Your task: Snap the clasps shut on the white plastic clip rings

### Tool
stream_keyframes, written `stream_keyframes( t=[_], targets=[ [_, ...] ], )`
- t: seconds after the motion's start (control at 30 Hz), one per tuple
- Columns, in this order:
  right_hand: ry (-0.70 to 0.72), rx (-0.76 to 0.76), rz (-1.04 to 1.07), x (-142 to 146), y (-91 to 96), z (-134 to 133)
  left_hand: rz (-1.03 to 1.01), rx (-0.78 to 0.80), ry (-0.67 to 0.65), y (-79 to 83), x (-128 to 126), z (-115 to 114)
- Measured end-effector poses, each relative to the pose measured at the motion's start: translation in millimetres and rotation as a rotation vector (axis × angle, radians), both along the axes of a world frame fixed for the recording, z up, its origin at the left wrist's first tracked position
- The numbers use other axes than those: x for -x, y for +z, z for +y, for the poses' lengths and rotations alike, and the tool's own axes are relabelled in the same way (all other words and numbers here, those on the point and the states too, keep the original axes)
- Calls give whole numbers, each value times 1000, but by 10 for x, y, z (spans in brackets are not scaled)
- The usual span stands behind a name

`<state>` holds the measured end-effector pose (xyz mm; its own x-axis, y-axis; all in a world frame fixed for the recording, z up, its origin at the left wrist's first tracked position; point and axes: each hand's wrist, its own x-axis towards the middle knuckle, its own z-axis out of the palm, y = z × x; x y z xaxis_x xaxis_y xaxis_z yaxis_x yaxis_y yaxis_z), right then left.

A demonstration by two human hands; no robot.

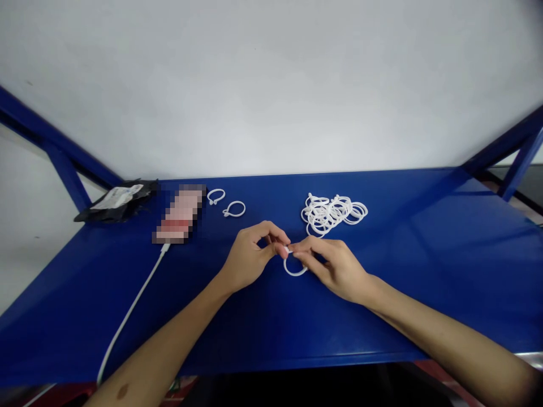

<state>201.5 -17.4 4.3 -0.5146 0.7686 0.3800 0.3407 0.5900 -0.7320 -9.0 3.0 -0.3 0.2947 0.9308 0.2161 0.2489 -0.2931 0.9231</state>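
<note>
Between my two hands is a white plastic ring (pixel 296 275), held at its top above the blue table. My left hand (pixel 253 254) pinches it at the upper left with thumb and index finger. From the other side, my right hand (pixel 333 265) grips it at the upper right, fingertips close to those of the left. The fingers hide the ring's joint. Just beyond my right hand lies a tangled pile of similar white rings (pixel 326 212). Farther left, two separate rings rest on the table, a nearer ring (pixel 244 210) and a farther ring (pixel 224 195).
A phone-like flat object (pixel 180 215), blurred out, lies at the left with a white cable (pixel 131 308) running to the front edge. Behind it sits a black plastic package (pixel 114 206) with a white label. Blue metal braces flank the blue table (pixel 424 237), and a pale wall stands behind.
</note>
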Motion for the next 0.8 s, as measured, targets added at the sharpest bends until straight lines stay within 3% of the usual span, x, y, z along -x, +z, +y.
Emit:
stream_keyframes(
  t=[0.13,0.23,0.3,0.4,0.47,0.53,0.67,0.8],
  targets=[
    [30,-52,-31,-2,5,3,80,-70,11,8,-12,-6],
    [-52,-111,-87,-12,18,36,217,-186,14,2,7,57],
    [-170,-218,-113,-64,44,104,371,-315,74,3,51,126],
    [-454,-385,-123,-231,92,286,668,-444,280,1,170,233],
    [-627,-427,-125,-373,102,431,870,-441,411,-11,266,289],
    [-715,-449,-176,-500,77,558,1028,-415,484,-36,352,326],
    [-724,-421,-333,-636,-39,686,1157,-391,465,-91,432,358],
    [-752,-500,-418,-661,-98,689,1124,-408,405,-77,395,348]
  ],
)
